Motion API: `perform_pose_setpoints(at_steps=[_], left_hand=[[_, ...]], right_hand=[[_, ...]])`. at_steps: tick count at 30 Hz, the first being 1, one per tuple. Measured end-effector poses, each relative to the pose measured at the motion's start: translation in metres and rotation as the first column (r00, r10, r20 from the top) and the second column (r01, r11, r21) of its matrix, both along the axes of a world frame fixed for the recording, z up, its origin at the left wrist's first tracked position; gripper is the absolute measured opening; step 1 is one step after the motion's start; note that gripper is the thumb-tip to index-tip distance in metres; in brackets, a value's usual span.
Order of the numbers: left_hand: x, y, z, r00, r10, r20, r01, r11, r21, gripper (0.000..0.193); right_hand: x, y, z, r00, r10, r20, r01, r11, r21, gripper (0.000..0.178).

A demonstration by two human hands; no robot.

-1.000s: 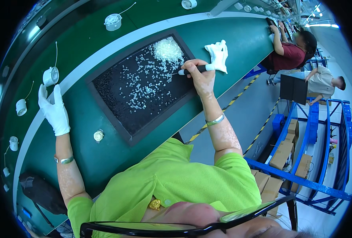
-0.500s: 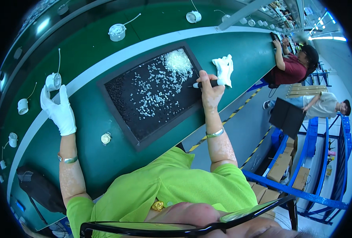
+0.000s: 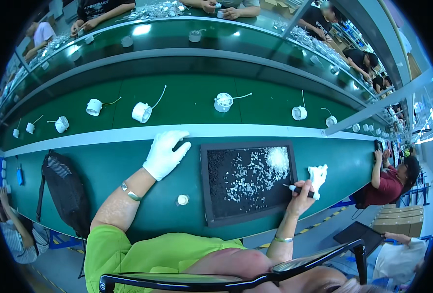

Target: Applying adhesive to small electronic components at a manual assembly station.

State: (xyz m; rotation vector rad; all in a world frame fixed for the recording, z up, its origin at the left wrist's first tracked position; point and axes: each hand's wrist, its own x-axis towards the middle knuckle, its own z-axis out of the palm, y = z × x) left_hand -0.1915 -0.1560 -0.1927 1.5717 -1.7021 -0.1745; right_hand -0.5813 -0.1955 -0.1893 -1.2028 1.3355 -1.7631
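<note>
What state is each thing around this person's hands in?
Black rectangular tray: partly filled.
Small translucent pieces: part heaped, part scattered.
Black-and-white pen-shaped tool: gripped, tip over tray.
Bare right hand: closed around tool.
White-gloved left hand: open, empty.
White fabric glove: crumpled, unworn.
Black fabric bag: closure unclear.

- Your left hand (image 3: 166,155), in a white glove, is spread with nothing in it, near the pale rail (image 3: 255,131).
- Your bare right hand (image 3: 300,200) grips a black-and-white pen-like tool (image 3: 300,191), its tip at the right side of the dark tray (image 3: 203,188).
- In that tray you have scattered clear pieces (image 3: 245,181), a whitish heap (image 3: 278,158) at the far right corner and black granules (image 3: 217,168) along the left.
- A crumpled white cloth item (image 3: 318,177) lies just beyond your right hand.
- A small cream part (image 3: 182,199) sits between your left forearm and the tray.
- White round housings (image 3: 141,112) with wires line the green surface past the rail.
</note>
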Motion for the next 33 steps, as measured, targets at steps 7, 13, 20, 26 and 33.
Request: perform_pose_setpoints(at_steps=[7, 13, 20, 26, 33], left_hand=[[0.000, -0.008, 0.006, 1.000, 0.000, 0.017, -0.001, 0.999, 0.051, 0.027], [0.002, -0.009, 0.002, 1.000, -0.003, -0.017, 0.004, 0.997, 0.076, 0.026], [0.000, -0.007, 0.001, 1.000, -0.005, -0.029, 0.007, 0.998, 0.066, 0.025], [0.002, -0.006, -0.006, 0.996, -0.011, -0.090, 0.019, 0.996, 0.085, 0.024], [0.002, -0.005, -0.003, 1.000, -0.025, -0.015, 0.026, 0.997, 0.079, 0.027]], right_hand=[[0.000, -0.006, 0.002, 1.000, 0.023, -0.002, -0.023, 1.000, -0.005, 0.034], [0.002, -0.007, 0.001, 1.000, -0.006, -0.021, 0.006, 1.000, 0.004, 0.034], [0.000, -0.004, -0.002, 1.000, -0.010, -0.018, 0.010, 1.000, -0.007, 0.034], [-0.001, -0.003, -0.002, 0.997, 0.020, 0.073, -0.016, 0.998, -0.053, 0.032], [-0.002, -0.006, -0.006, 0.995, -0.002, 0.095, 0.011, 0.995, -0.098, 0.033]])
